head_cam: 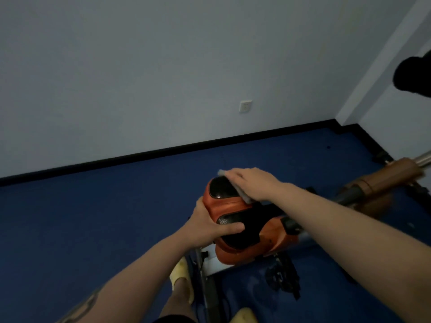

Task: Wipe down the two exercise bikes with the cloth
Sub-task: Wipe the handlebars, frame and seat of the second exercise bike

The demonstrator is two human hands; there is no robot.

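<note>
Head view: your left hand [205, 226] grips the near left side of the orange bike's saddle [229, 206], fingers curled over it. Your right hand [253, 184] lies flat, fingers straight, pressing the grey cloth [242, 193] onto the saddle's far right edge. The bike stands on the blue floor [93, 217].

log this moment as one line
step: wiping seat | left hand: grips seat | right hand: presses cloth on seat
</note>
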